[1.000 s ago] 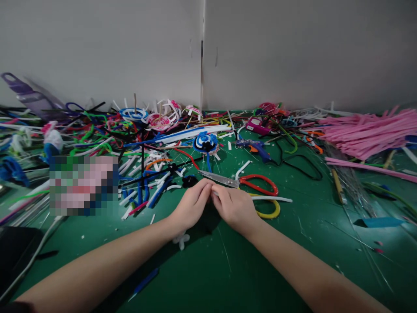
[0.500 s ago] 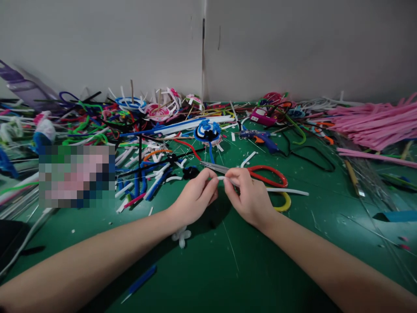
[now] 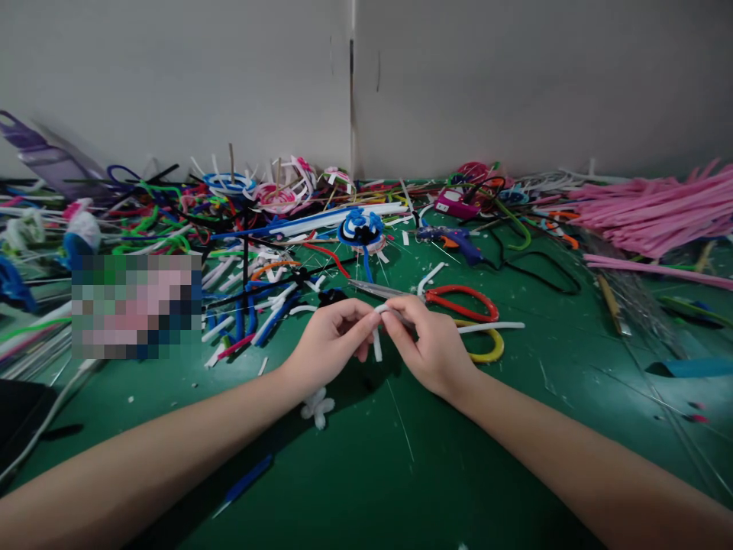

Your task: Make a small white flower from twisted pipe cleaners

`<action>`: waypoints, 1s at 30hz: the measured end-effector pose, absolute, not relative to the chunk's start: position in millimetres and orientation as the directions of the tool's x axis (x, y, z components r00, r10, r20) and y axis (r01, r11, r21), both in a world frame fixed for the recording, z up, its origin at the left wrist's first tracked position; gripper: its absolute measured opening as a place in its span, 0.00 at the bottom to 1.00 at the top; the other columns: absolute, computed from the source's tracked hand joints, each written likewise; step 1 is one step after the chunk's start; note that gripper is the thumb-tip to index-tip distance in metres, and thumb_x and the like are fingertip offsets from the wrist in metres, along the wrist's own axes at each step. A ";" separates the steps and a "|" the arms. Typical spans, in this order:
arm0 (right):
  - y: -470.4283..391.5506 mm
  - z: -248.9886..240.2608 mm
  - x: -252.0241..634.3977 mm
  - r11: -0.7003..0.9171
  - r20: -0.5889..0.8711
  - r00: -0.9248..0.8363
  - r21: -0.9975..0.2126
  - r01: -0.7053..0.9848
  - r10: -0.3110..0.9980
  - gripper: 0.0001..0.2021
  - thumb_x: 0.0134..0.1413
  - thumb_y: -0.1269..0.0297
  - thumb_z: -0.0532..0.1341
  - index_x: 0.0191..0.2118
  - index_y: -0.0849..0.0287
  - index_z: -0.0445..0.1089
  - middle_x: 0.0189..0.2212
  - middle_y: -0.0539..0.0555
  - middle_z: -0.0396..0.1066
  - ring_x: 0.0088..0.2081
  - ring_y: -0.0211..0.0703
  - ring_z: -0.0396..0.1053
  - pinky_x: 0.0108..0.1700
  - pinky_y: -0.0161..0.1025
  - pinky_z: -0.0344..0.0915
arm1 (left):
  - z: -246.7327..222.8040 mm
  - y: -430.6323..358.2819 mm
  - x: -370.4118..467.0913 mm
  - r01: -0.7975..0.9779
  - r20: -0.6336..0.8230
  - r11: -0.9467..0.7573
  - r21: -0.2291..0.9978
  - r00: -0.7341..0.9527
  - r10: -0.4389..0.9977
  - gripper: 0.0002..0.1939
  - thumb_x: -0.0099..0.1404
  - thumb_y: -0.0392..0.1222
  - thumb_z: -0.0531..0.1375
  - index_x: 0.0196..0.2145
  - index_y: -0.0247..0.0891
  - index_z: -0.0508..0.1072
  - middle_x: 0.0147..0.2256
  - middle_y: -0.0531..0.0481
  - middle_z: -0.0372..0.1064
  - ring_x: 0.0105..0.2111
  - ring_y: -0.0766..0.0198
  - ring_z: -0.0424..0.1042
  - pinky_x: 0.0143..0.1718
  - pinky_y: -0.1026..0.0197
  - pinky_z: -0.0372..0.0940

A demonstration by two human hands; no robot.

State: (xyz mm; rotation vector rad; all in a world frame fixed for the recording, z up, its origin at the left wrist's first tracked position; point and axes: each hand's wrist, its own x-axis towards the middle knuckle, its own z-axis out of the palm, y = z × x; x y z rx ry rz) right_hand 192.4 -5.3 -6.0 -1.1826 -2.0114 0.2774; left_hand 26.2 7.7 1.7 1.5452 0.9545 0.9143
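Between their fingertips, my left hand [image 3: 332, 338] and my right hand [image 3: 429, 344] pinch a white pipe cleaner [image 3: 492, 327]. It is bent where the hands meet; a short end hangs down there, and the long end sticks out to the right past my right hand. Scissors [image 3: 465, 304] with a red and a yellow handle lie on the table behind and under my right hand. A small white flower shape [image 3: 318, 407] made of fuzzy loops lies below my left wrist. A blue and white coiled flower [image 3: 360, 228] with a blue stem lies beyond the hands.
On the green table [image 3: 366, 489], a glue gun [image 3: 452, 241] lies behind the scissors. Pink pipe cleaners [image 3: 658, 206] are heaped at the right. Cut coloured pieces [image 3: 246, 305] lie left of my hands, and a blue pointed tool [image 3: 246, 483] in front. A purple bottle [image 3: 54, 164] leans at the back left.
The white pipe cleaner is now bent between my fingertips, with a short end hanging down. My hands have come closer together. The whole view has shifted slightly.
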 end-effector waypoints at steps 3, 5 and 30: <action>-5.3 -6.1 191.8 0.528 0.457 -0.298 -0.547 0.650 0.838 0.13 0.60 0.60 0.53 0.42 0.66 0.66 0.19 0.49 0.68 0.19 0.35 0.64 0.22 0.32 0.55 | 1.1 9.2 26.4 0.115 0.062 -0.107 0.988 0.341 0.938 0.08 0.65 0.40 0.56 0.31 0.34 0.70 0.21 0.56 0.64 0.17 0.74 0.64 0.19 0.70 0.58; -3.7 -7.4 192.6 0.522 0.417 -0.326 -0.564 0.640 0.849 0.14 0.60 0.60 0.54 0.45 0.65 0.65 0.21 0.49 0.68 0.19 0.34 0.64 0.22 0.32 0.55 | 0.5 11.0 26.6 0.109 0.047 -0.086 0.990 0.318 0.947 0.08 0.65 0.40 0.56 0.31 0.34 0.71 0.20 0.56 0.64 0.17 0.74 0.64 0.19 0.70 0.58; 0.3 -7.6 194.5 0.519 0.393 -0.340 -0.613 0.596 0.854 0.10 0.62 0.64 0.49 0.44 0.63 0.63 0.24 0.50 0.70 0.24 0.36 0.66 0.27 0.34 0.57 | -0.5 12.7 27.9 0.155 0.100 -0.157 0.975 0.325 0.940 0.08 0.63 0.40 0.57 0.28 0.35 0.69 0.20 0.56 0.60 0.20 0.72 0.57 0.20 0.68 0.53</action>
